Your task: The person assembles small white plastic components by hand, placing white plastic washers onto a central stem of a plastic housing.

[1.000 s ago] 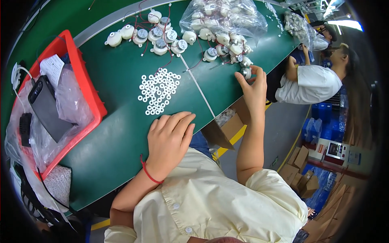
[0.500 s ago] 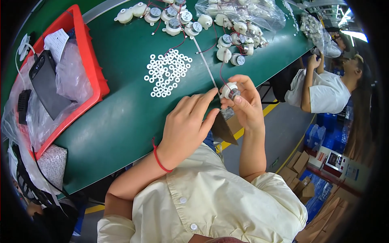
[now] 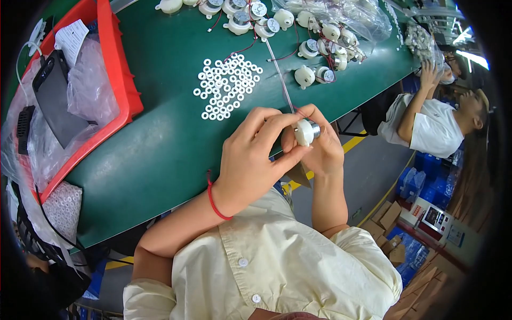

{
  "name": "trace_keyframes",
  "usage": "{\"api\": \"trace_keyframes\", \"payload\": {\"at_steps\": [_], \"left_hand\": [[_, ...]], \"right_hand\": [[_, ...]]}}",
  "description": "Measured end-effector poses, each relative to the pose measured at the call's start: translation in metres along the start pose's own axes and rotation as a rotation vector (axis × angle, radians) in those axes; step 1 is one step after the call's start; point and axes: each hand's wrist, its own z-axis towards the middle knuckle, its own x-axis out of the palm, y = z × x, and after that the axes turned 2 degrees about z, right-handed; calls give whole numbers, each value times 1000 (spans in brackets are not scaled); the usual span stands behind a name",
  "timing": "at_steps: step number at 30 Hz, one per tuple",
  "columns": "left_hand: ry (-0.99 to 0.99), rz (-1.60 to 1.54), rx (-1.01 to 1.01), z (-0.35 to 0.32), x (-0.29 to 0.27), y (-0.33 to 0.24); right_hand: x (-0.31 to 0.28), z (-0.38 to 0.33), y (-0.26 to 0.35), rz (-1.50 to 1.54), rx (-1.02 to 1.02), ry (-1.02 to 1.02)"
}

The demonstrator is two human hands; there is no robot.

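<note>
A small motor with a white plastic housing (image 3: 304, 133) and a silver metal end is held between my hands at the table's near edge. My right hand (image 3: 329, 146) grips it from the right, its fingers curled around the silver end. From the left, my left hand (image 3: 250, 154) reaches the white housing with thumb and forefinger, closed on its rim. A thin red wire runs from the motor over the right fingers. Beyond my left hand, many small white rings (image 3: 229, 85) lie scattered on the green table (image 3: 165, 149).
More white-housed motors (image 3: 240, 22) with red wires cover the table's far side, next to a clear plastic bag (image 3: 341, 18). A thin rod (image 3: 278, 74) lies beyond my hands. At left stands a red bin (image 3: 125, 90) with plastic bags and a black phone-like object (image 3: 53, 98). Another person (image 3: 434, 122) sits at right.
My left thumb and forefinger have moved right and closed on the motor's housing. The motor has turned, its white side now toward my left hand and its silver end to the right.
</note>
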Motion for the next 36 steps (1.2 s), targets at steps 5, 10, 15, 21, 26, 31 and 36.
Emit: {"api": "trace_keyframes", "payload": {"at_steps": [5,10,15,21,26,31,36], "left_hand": [[-57,109,66,0,-7,-2],[-121,202,150,1,-11,-2],[-123,191,103,0,-16,-4],[-151,197,131,1,-19,-2],[-167,219,128,-1,-21,2],[-144,231,136,-5,-21,5],[4,248,120,-21,-20,14]], "right_hand": [[24,-2,17,-434,10,-118],[27,-1,20,-539,-73,-63],[28,2,17,-529,-72,-70],[40,2,10,-409,-22,-157],[42,1,8,-290,84,-255],[46,3,13,-492,-58,-285],[58,23,35,-1142,-535,-638]]}}
